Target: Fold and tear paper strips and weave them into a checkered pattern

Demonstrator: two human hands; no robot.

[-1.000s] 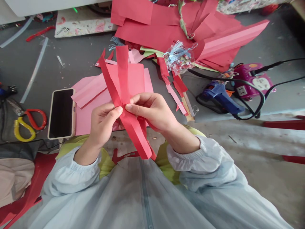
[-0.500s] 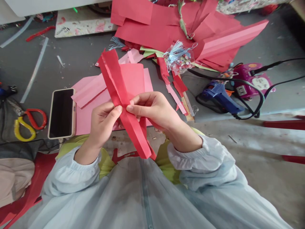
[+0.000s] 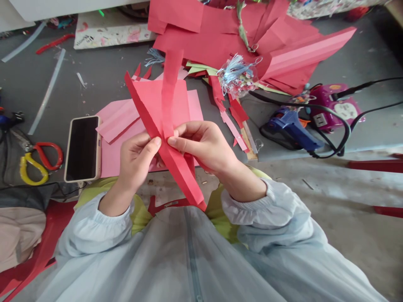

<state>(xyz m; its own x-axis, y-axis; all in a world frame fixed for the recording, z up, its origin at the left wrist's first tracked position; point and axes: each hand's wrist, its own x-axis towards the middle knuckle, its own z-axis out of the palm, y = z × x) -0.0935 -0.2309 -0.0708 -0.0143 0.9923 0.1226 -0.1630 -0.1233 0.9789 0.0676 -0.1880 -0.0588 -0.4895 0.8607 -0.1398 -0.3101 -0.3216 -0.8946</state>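
Both hands pinch one folded sheet of red paper (image 3: 181, 170) over the table's front edge. My left hand (image 3: 137, 157) grips the fold from the left, thumb on top. My right hand (image 3: 206, 144) pinches close beside it, the two thumbs almost touching. From between the thumbs a narrow red strip (image 3: 171, 84) stands away from the fold, partly torn along it, its upper end free. The wider red panel lies behind the strip. Under the hands, pink paper sheets (image 3: 111, 155) rest on the table; the fingers beneath the red paper are partly hidden.
A phone (image 3: 82, 149) and scissors (image 3: 40, 161) with red and yellow handles lie at left. Stacked red sheets (image 3: 217, 42) fill the back, with a blue tassel (image 3: 234, 69) in front. To the right are a blue glue gun (image 3: 288, 126), a pink power adapter (image 3: 333, 105) and black cables.
The strip's upper end has swung right, away from the sheet's left edge, and the tear between them has widened. Both hands keep their pinch in nearly the same place.
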